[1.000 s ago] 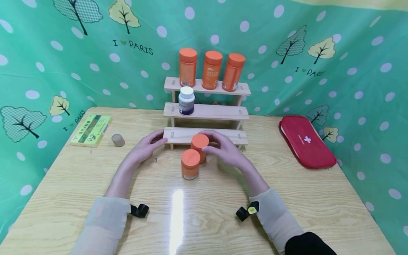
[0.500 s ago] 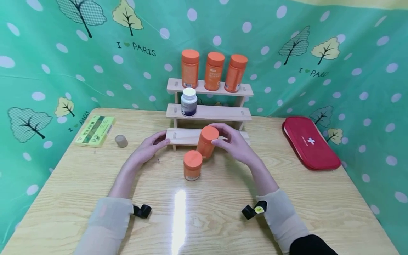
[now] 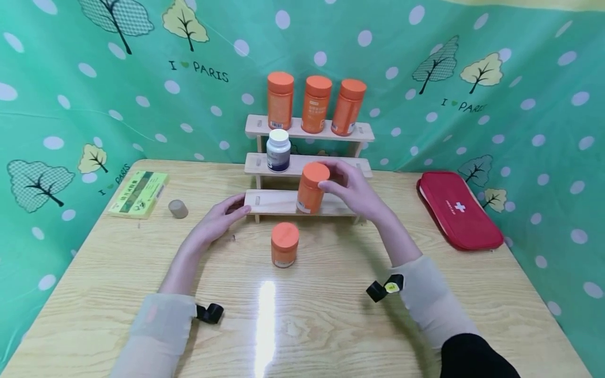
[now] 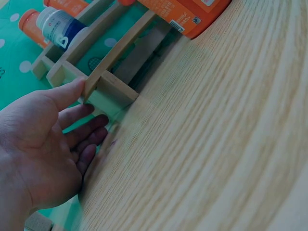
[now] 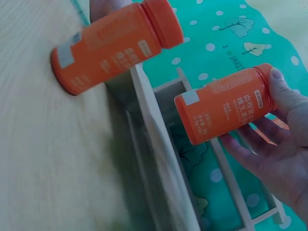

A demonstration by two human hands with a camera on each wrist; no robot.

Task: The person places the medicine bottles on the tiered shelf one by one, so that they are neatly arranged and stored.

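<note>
My right hand [image 3: 350, 186] grips an orange bottle [image 3: 312, 189] by its upper part, thumb on the near side of the cap. The bottle tilts slightly over the right half of the lowest step of a wooden tiered rack [image 3: 274, 201]; in the right wrist view its base looks apart from the board. My left hand [image 3: 221, 218] holds the left end of that lowest step, with the thumb [image 4: 72, 91] against its corner and the other fingers bent beside the leg. A second orange bottle [image 3: 284, 245] stands upright on the table in front of the rack.
Three orange bottles [image 3: 315, 105] stand on the top step, and a white bottle [image 3: 278, 151] on the middle step's left. A green-yellow box [image 3: 139, 194] and a small grey-brown plug [image 3: 178, 209] lie left; a red first-aid pouch [image 3: 458, 210] lies right.
My right hand has lifted the orange bottle from the table beside the other one, up and slightly right, over the lowest step. My left hand has stayed at the rack's end.
</note>
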